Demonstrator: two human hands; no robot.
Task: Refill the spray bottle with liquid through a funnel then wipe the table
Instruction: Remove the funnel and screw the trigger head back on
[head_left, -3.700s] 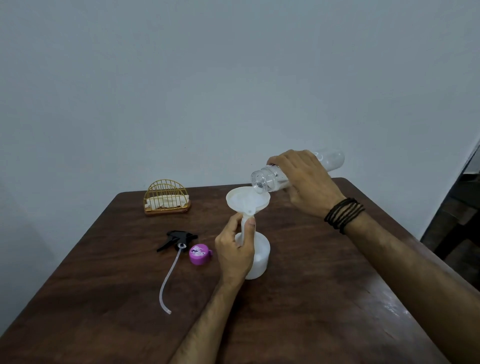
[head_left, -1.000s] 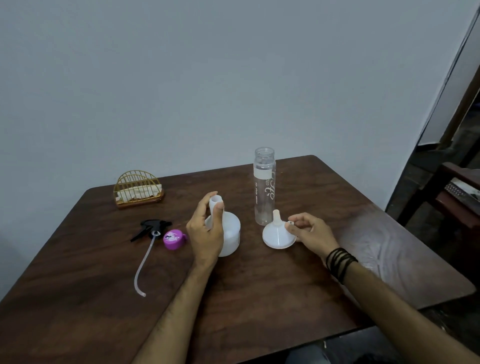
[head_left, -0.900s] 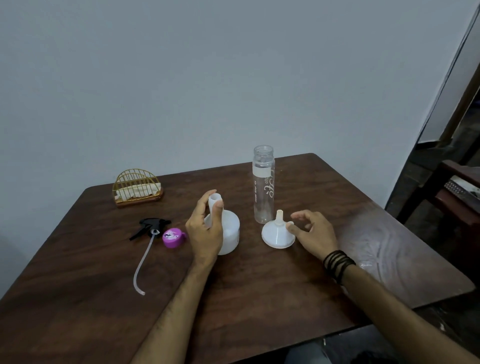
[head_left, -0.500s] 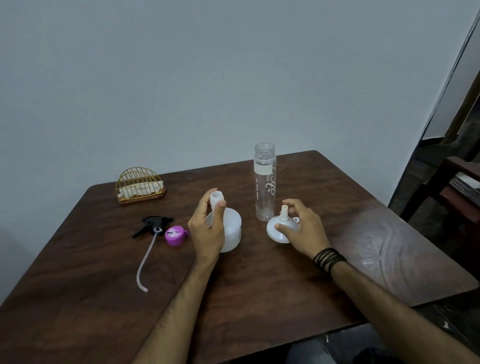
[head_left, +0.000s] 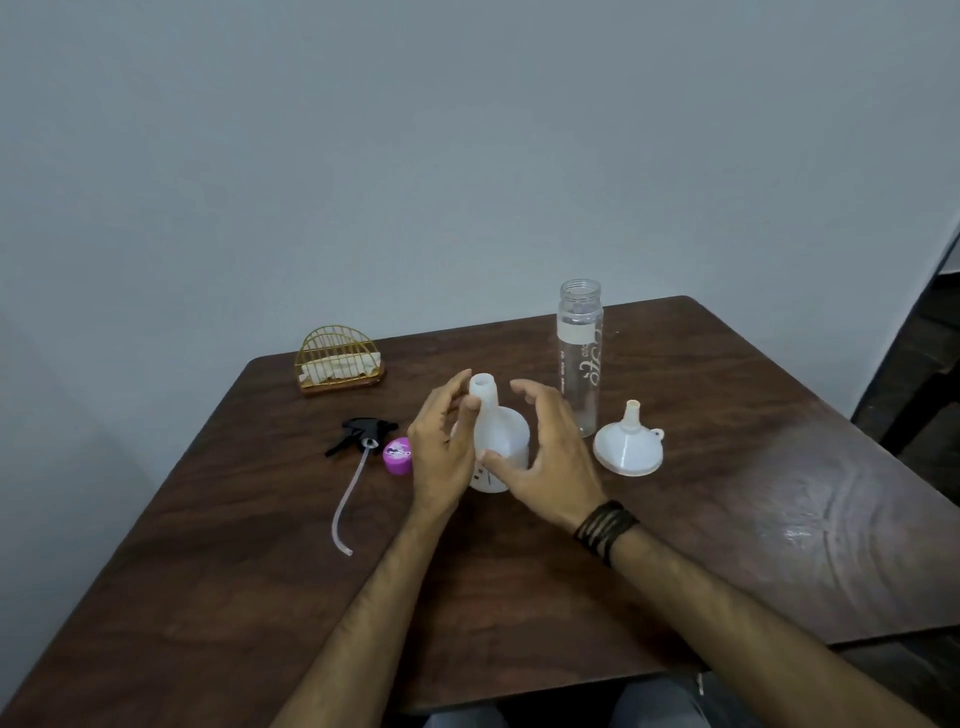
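Spray bottle (head_left: 496, 441) — right hand (head_left: 545, 457) now off funnel (head_left: 628, 447), alongside.

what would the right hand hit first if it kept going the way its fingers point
Most likely the white spray bottle. The right hand is open, its fingers reaching left toward the bottle's body with the thumb near its base. Depth is hard to judge; beyond it sits the left hand.

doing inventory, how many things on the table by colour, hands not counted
white: 2, spray bottle, funnel
clear: 1, bottle
black: 1, trigger sprayer
purple: 1, cap
gold: 1, napkin holder
total: 6
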